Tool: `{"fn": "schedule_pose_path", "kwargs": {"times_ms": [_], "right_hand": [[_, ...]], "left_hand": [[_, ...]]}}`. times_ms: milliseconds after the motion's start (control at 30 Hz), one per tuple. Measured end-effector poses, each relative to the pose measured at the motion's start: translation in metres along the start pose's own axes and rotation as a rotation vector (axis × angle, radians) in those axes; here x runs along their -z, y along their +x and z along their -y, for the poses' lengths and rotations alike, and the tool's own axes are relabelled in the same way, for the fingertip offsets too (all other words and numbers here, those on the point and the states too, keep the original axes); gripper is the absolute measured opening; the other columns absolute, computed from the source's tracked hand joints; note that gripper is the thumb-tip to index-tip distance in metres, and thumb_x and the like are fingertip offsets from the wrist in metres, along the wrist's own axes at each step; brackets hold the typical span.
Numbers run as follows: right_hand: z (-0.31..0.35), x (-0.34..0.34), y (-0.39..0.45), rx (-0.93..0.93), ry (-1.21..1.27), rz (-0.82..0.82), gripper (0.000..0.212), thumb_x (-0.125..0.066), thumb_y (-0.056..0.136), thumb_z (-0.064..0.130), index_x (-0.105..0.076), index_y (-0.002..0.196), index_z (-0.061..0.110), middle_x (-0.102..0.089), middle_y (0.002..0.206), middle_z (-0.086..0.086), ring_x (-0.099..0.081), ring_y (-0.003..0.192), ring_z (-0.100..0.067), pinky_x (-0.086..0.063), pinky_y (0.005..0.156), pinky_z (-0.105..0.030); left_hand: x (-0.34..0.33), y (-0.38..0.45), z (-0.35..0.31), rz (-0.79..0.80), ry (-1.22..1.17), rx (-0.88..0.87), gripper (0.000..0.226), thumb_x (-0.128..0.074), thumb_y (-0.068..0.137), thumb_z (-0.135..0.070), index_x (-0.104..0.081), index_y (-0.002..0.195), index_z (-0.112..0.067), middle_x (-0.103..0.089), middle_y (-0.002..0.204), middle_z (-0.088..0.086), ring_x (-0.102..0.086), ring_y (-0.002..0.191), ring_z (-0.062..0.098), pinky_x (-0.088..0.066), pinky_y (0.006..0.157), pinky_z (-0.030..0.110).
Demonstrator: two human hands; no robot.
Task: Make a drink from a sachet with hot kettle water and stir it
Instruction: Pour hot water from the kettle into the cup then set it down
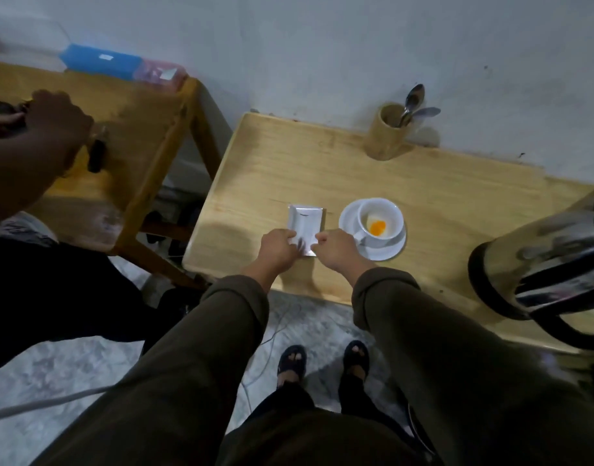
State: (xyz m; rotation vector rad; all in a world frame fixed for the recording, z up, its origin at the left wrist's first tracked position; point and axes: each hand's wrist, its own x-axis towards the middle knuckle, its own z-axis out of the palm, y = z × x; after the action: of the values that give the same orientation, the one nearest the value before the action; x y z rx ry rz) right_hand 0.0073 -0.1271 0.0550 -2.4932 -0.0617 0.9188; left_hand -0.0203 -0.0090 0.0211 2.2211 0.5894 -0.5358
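Two hands pinching a silver sachet (305,223) flat on a wooden table (440,203): left hand (279,247) gripping its near-left corner, right hand (334,247) its near-right corner. At three o'clock, touching close, white cup (379,220) with orange powder (378,227) on saucer (386,252). Steel kettle (554,253) further right; spoon holder (388,132) at one o'clock.

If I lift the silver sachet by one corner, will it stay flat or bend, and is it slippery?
The sachet looks like thin, creased foil, so it would probably droop. Its glossy surface suggests it may slip. It seems light: the left hand and right hand pinch only its near edge.
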Motion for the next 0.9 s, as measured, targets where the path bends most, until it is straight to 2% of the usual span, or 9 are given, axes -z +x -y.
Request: {"fn": "schedule_pose_path", "kwargs": {"times_ms": [67, 200, 267, 333, 400, 600, 700, 800, 900], "right_hand": [[0.0, 0.004, 0.006, 0.014, -0.011, -0.021, 0.02, -0.046, 0.094, 0.016, -0.063, 0.093, 0.005, -0.062, 0.107, -0.018, -0.053, 0.119, -0.035, -0.041, 0.085, -0.033], [0.004, 0.006, 0.005, 0.021, -0.021, -0.04, 0.016, -0.047, 0.092, 0.018, -0.051, 0.077, 0.015, -0.054, 0.113, -0.025, -0.053, 0.109, -0.027, -0.032, 0.081, -0.027], [0.003, 0.011, -0.001, 0.036, 0.038, -0.077, 0.021, -0.05, 0.091, 0.017, -0.066, 0.1, 0.006, -0.059, 0.126, -0.019, -0.054, 0.118, -0.03, -0.04, 0.092, -0.031], [0.002, 0.02, -0.009, 0.049, 0.109, -0.143, 0.031, -0.051, 0.09, 0.013, -0.065, 0.113, -0.003, -0.064, 0.124, -0.017, -0.057, 0.116, -0.031, -0.045, 0.097, -0.037], [0.0, 0.032, -0.019, 0.086, 0.179, -0.202, 0.029, -0.05, 0.09, 0.011, -0.067, 0.112, 0.001, -0.068, 0.119, -0.013, -0.061, 0.11, -0.028, -0.046, 0.092, -0.033], [-0.035, 0.079, -0.044, 0.136, 0.266, -0.433, 0.031, -0.046, 0.092, 0.01, -0.067, 0.115, 0.01, -0.069, 0.117, -0.008, -0.061, 0.111, -0.023, -0.042, 0.088, -0.021], [-0.067, 0.107, -0.062, 0.158, 0.173, -0.583, 0.031, -0.046, 0.09, 0.006, -0.067, 0.112, 0.009, -0.066, 0.119, -0.012, -0.06, 0.111, -0.027, -0.044, 0.092, -0.029], [-0.105, 0.134, -0.087, 0.163, 0.051, -0.715, 0.031, -0.046, 0.092, 0.008, -0.063, 0.116, 0.01, -0.057, 0.123, -0.014, -0.054, 0.114, -0.028, -0.044, 0.093, -0.032], [-0.15, 0.157, -0.112, 0.102, -0.094, -0.958, 0.031, -0.047, 0.09, 0.01, -0.062, 0.117, 0.014, -0.052, 0.125, -0.008, -0.047, 0.119, -0.025, -0.042, 0.099, -0.037]], "left_hand": [[0.003, 0.005, -0.005, -0.022, -0.006, -0.024, 0.045, -0.05, 0.092, -0.017, -0.052, 0.135, -0.007, -0.048, 0.146, 0.013, -0.043, 0.135, 0.028, -0.03, 0.112, 0.029], [-0.001, 0.012, -0.002, -0.09, 0.06, -0.059, 0.039, -0.048, 0.09, -0.014, -0.06, 0.127, -0.011, -0.053, 0.14, 0.013, -0.048, 0.13, 0.028, -0.035, 0.11, 0.031], [-0.005, 0.012, -0.007, -0.178, 0.092, -0.046, 0.036, -0.047, 0.09, -0.017, -0.063, 0.122, -0.016, -0.051, 0.14, 0.01, -0.044, 0.131, 0.028, -0.037, 0.108, 0.034], [-0.009, 0.008, -0.015, -0.219, 0.092, 0.001, 0.036, -0.047, 0.091, -0.02, -0.059, 0.125, -0.021, -0.037, 0.149, 0.007, -0.03, 0.139, 0.025, -0.032, 0.109, 0.036], [-0.015, 0.004, -0.024, -0.204, 0.059, -0.001, 0.038, -0.048, 0.091, -0.021, -0.055, 0.128, -0.02, -0.028, 0.154, 0.007, -0.023, 0.142, 0.024, -0.03, 0.111, 0.038], [-0.05, -0.02, -0.066, -0.122, -0.104, -0.084, 0.057, -0.053, 0.091, -0.024, -0.037, 0.141, -0.004, -0.044, 0.143, 0.017, -0.042, 0.133, 0.033, -0.036, 0.107, 0.037], [-0.079, -0.04, -0.081, -0.153, -0.222, -0.077, 0.063, -0.055, 0.091, -0.019, -0.028, 0.143, 0.003, -0.038, 0.149, 0.02, -0.038, 0.137, 0.035, -0.031, 0.111, 0.038], [-0.107, -0.053, -0.092, -0.221, -0.337, -0.103, 0.056, -0.057, 0.086, -0.01, -0.036, 0.137, 0.002, -0.052, 0.136, 0.021, -0.049, 0.127, 0.037, -0.039, 0.102, 0.039], [-0.126, -0.06, -0.101, -0.24, -0.34, -0.109, 0.066, -0.055, 0.085, -0.008, -0.026, 0.143, -0.006, -0.054, 0.134, 0.019, -0.052, 0.123, 0.04, -0.04, 0.1, 0.041]]}}
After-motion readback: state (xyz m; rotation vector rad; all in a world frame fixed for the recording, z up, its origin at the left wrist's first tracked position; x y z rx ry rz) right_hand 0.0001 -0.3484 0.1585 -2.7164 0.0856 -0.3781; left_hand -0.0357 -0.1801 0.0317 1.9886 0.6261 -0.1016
